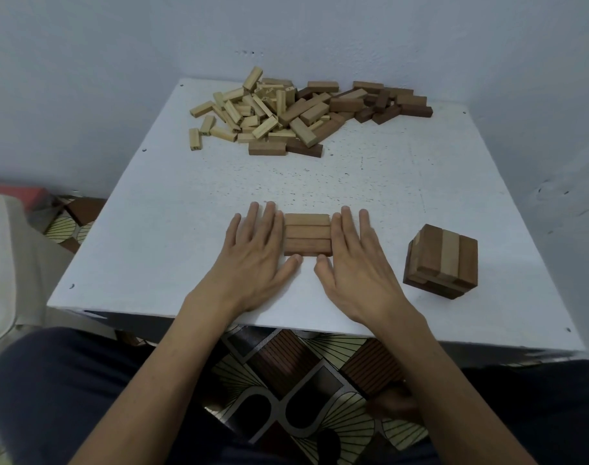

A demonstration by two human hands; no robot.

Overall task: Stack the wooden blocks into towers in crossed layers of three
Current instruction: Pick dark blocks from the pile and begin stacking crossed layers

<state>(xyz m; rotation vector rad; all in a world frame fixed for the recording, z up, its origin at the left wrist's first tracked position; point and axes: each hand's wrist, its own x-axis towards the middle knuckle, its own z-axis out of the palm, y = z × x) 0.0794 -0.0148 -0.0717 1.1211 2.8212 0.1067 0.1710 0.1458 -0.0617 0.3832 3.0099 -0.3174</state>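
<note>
**Both hands spread flat against a row of three blocks**

A flat layer of three brown rectangular wooden blocks (pixel 307 233) lies between the two hands on the white square table (pixel 152 229). The blocks lie side by side, long edges touching, with their short ends facing the hands.

The left hand (pixel 253 260) lies flat with its fingers straight, the index finger along the layer's left ends. The right hand (pixel 358 263) mirrors it against the right ends. Neither hand curls round anything. The two thumb tips sit just beside the layer's near edge, apart from each other.

To the right of the right hand, apart from it, stands a short tower of brown and pale wooden blocks (pixel 442 260) in crossed layers. Well beyond the fingertips lies a loose pile of pale and brown wooden blocks (pixel 296 112).
</note>
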